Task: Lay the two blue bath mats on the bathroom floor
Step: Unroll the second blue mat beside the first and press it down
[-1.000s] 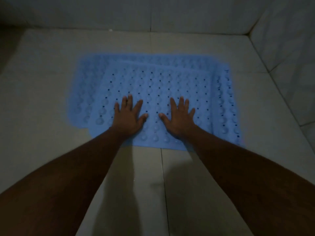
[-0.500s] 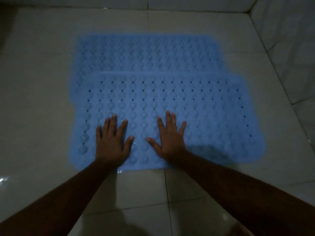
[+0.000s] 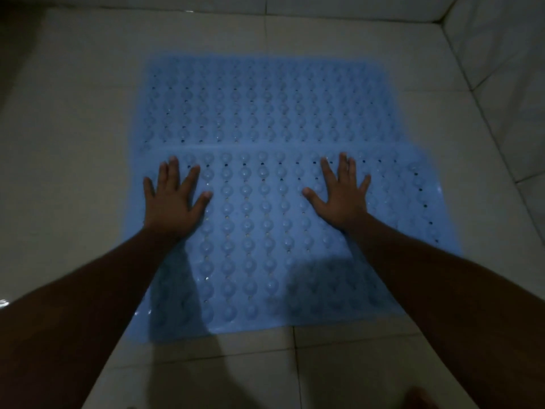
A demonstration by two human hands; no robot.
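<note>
Two blue bath mats with rows of bumps and small holes lie flat on the white tiled floor. The far mat [image 3: 265, 104] lies toward the back wall. The near mat [image 3: 265, 246] lies in front of it, its far edge overlapping the far mat's near edge and its right end reaching further right. My left hand [image 3: 174, 202] rests flat, fingers spread, on the near mat's left part. My right hand [image 3: 342, 196] lies flat with fingers spread on its right-centre. Neither hand grips anything.
White tiled floor [image 3: 73, 172] surrounds the mats. A tiled wall [image 3: 501, 54] rises at the right and another runs along the back. The room is dim, with arm shadows over the near mat. Part of a foot [image 3: 421, 398] shows at the bottom right.
The near mat has slid toward me, uncovering most of the far mat. Both hands have moved up toward the near mat's far edge and further apart. The camera has moved closer.
</note>
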